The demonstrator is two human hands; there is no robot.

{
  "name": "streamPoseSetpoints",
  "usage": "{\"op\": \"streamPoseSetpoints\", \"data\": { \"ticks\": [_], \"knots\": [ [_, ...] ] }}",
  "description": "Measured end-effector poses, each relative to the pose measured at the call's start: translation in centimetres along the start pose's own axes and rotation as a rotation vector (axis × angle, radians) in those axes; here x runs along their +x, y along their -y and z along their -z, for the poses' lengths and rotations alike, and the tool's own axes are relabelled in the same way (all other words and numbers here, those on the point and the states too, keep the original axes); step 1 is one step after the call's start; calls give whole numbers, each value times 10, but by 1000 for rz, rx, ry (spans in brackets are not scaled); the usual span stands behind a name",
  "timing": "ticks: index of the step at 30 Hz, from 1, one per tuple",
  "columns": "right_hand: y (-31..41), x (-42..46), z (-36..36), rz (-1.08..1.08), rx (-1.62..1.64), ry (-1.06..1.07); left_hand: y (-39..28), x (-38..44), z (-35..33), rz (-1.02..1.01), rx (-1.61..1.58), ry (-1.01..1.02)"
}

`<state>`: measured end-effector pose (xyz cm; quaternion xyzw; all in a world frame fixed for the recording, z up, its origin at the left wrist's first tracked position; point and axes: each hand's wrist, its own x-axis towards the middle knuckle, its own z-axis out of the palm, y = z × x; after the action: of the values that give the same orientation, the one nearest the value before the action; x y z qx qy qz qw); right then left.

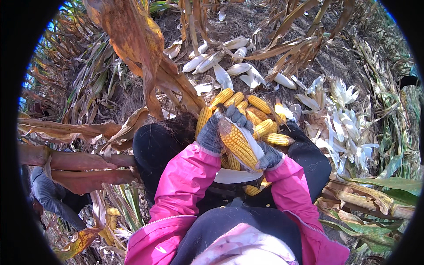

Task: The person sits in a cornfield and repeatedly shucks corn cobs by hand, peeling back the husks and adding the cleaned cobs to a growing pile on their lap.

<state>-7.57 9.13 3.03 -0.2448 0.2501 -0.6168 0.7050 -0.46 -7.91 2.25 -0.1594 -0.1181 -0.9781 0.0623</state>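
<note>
Both my hands wear grey knit gloves and hold one large ear of corn [238, 140] above my lap. Its yellow kernels are bare on the near side, and pale husk [254, 143] covers its right side. My left hand [215, 131] grips the ear's upper left part, some fingers curling over its top. At the lower right end, my right hand [270, 156] holds the ear and the husk. Husked yellow ears [264, 128] lie heaped just beyond and under my hands, between my knees. A white curved rim or piece of husk [237, 176] shows below them.
Unhusked ears [207, 62] lie on the ground ahead. Loose husks [341, 132] pile up to the right. A dry corn stalk [79, 160] juts in from the left, another [371, 198] from the right. A large dry leaf [132, 39] hangs ahead at left. Another person's sleeve [54, 195] shows at lower left.
</note>
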Motion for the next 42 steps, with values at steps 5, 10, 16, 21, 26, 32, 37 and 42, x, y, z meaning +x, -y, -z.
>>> {"op": "streamPoseSetpoints", "data": {
  "ticks": [5, 10, 16, 21, 26, 32, 37, 42],
  "knots": [
    [15, -1, -14, -203, -88, -58, -1, -10, 16, 20, -34, -200],
    [-5, -5, 4, -33, -212, 4, 23, -19, 37, 45, -51, -505],
    [-6, 7, 19, 310, -634, -442, 7, -9, 11, -280, 163, -903],
    [-26, 25, 9, 521, -1037, -715, 22, 0, -10, -176, 225, -954],
    [-20, 14, 20, 667, -359, -797, -4, -42, 124, -143, 1033, -559],
    [67, -45, 36, 933, 235, -1049, -43, -35, 97, -391, 323, -892],
    [59, -46, 42, 1036, 0, -1014, -66, -20, 79, -448, 327, -1017],
    [52, -43, 40, 1106, -586, -974, -63, -9, 46, -559, 1626, -1303]
  ]
}}
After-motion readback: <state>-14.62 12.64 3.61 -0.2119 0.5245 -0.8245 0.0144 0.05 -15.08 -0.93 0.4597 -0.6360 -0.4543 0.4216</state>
